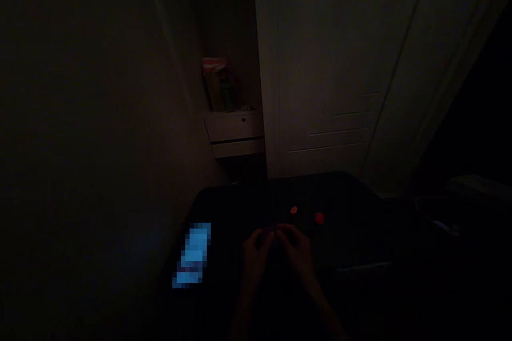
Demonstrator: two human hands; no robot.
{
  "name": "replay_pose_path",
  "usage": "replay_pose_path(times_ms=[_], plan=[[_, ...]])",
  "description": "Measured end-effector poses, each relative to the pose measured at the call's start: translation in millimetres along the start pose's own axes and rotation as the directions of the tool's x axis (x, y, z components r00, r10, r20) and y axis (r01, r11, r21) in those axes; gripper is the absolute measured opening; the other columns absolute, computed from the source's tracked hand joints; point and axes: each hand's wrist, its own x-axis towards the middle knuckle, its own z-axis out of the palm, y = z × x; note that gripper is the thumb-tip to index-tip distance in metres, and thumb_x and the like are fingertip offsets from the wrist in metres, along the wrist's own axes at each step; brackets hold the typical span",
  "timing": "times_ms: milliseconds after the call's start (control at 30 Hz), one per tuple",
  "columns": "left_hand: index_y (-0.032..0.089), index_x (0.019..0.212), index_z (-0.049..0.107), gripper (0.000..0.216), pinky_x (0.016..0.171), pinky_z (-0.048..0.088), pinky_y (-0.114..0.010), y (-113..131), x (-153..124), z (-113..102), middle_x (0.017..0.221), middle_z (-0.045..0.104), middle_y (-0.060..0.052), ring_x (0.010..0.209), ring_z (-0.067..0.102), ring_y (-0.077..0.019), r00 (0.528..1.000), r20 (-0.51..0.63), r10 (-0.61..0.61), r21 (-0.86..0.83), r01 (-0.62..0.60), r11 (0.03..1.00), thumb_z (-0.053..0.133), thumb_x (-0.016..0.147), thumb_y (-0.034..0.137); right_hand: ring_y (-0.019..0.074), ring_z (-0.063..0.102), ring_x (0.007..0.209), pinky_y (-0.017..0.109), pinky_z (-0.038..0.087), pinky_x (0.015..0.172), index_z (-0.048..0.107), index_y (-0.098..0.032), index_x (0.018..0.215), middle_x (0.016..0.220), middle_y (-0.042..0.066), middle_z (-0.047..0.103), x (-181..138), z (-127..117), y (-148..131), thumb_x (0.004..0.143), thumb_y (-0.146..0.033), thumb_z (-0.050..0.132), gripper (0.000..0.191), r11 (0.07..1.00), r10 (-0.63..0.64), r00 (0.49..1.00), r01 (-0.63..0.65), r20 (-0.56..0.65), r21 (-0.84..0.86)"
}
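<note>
The room is very dark. My left hand (257, 248) and my right hand (295, 248) meet above a dark tabletop (240, 208), thumbs close together and fingers curled. Between them is a small, dark, faintly purplish thing (269, 231), too dim to name; both hands appear closed on it. Just beyond my right hand lie two small red pieces, an orange-red one (293, 210) and a rounder one (319, 218). Neither is touched by a hand.
A lit, pixelated screen (192, 254) lies at the table's left side. Behind the table stand a pale panelled door (332, 64) and a drawer unit (234, 129) with a red-and-white topped item (215, 65) on it. A wall (80, 144) rises on the left.
</note>
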Motion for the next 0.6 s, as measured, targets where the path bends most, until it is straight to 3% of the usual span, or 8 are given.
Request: replay_pose_path(times_ms=[267, 600], plan=[[0.016, 0.094, 0.074, 0.038, 0.077, 0.053, -0.033, 1.5, 0.5, 0.5, 0.089, 0.076, -0.007, 0.084, 0.07, -0.0249, 1.0, -0.013, 0.009, 0.063, -0.008, 0.998, 0.063, 0.084, 0.051, 0.028, 0.072, 0.095, 0.038, 0.056, 0.088, 0.074, -0.02, 0.099, 0.099, 0.01, 0.078, 0.7, 0.2, 8.5, 0.088, -0.05, 0.065, 0.033, 0.995, -0.059, 0.997, 0.062, 0.044, -0.073], [0.016, 0.094, 0.072, 0.036, 0.079, 0.052, -0.035, 2.0, -1.0, 2.7, 0.09, 0.075, -0.008, 0.085, 0.069, -0.0254, 0.998, -0.069, -0.003, 0.098, 0.01, 0.995, 0.059, 0.085, 0.048, 0.0289, 0.07, 0.103, 0.04, 0.053, 0.095, 0.074, -0.021, 0.107, 0.108, 0.01, 0.077, 1.5, 0.5, 8.3, 0.088, -0.045, 0.066, 0.032, 0.993, -0.076, 0.995, 0.081, 0.057, -0.091]])
